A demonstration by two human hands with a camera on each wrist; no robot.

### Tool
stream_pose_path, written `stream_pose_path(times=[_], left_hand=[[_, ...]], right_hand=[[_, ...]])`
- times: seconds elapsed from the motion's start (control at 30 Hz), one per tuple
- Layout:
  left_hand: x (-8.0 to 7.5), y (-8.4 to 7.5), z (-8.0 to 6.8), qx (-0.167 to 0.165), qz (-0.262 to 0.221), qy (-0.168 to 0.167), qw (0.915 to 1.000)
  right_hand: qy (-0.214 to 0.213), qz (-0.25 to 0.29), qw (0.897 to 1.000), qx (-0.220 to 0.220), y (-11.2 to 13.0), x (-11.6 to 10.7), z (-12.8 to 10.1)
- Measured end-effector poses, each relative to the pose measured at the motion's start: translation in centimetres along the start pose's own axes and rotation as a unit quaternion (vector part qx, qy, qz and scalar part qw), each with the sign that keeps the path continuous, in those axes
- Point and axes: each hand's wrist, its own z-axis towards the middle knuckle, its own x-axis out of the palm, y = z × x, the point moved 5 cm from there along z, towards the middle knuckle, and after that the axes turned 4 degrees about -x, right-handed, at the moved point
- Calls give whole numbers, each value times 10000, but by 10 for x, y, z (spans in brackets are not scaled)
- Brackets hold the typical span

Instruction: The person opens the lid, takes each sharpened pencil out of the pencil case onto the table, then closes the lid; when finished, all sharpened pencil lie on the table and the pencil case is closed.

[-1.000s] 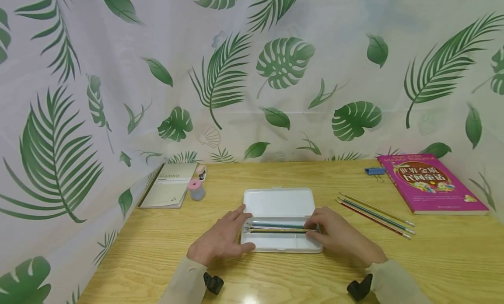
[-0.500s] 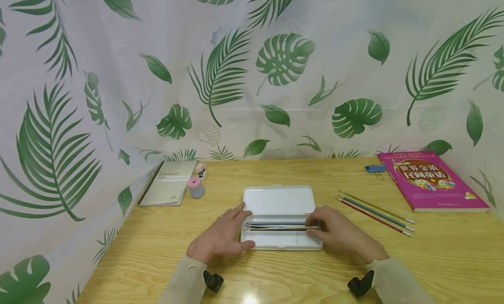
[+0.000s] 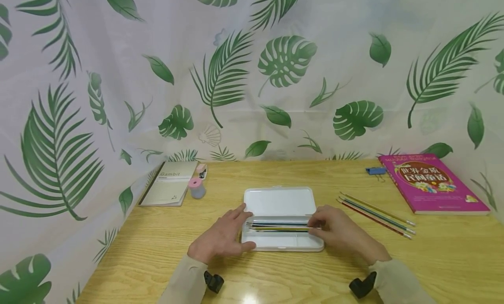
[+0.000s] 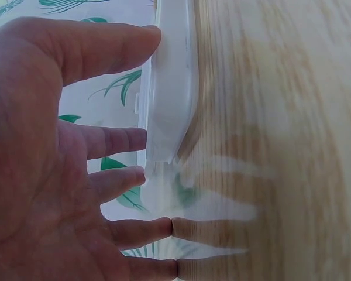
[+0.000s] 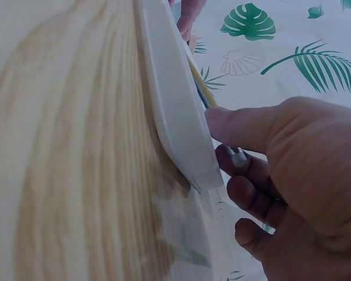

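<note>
The white pencil case [image 3: 280, 207] lay open at the middle of the wooden table [image 3: 433, 260], lid flat behind, tray toward the person. A small bundle of pencils [image 3: 277, 226] sat lengthwise in the tray's far channel, and that was where both hands were busy.

The left hand [image 3: 222, 238] rested against the case's left end, fingers spread and nearly straight, thumb on the near corner, bracing and not gripping. The left wrist view showed the same: straight fingers touching the white edge, nothing wrapped around it.

The right hand [image 3: 340, 232] was at the right end, fingers curled onto the pencil ends. In the right wrist view the thumb pressed over the bundle where it met the case wall, a metal pencil end showing between the fingers; it looked like a pinch on the pencils, though the angle was tight and hid part of the grip.

So part of the job looked done: several pencils were in. Still outside were three loose pencils [image 3: 376, 214], lying side by side on the table just right of the case, well clear of either hand. The lid was still open. By my judgement, this stood about halfway.
</note>
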Motion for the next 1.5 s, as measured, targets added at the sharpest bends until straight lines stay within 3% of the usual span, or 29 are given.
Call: stream_pose_path(times=[0.1,0.37,0.63,0.77,0.93,1.27,1.5], left_hand=[[1,-1,0,15,9,8,10000],[1,-2,-1,66,-8,-11,10000],[0,-2,-2,-36,-58,-26,10000],[-1,-2,-3,3,-95,-31,9999],[-2,-2,-4,52,-124,-43,9999],[-3,-2,-4,96,-32,27,9999],[-2,-2,-3,131,-55,15,9999]], right_hand=[[-129,-34,9999,-13,0,-1,-2],[-437,34,9979,469,-6,-9,-10],[-843,143,9958,332,-9,-24,-24],[-1011,184,9934,505,-16,-31,-34],[-1154,196,9894,864,-26,-41,-50],[-1506,-55,9826,1087,-45,-71,-94],[-1817,-483,9691,1597,-67,-90,-128]])
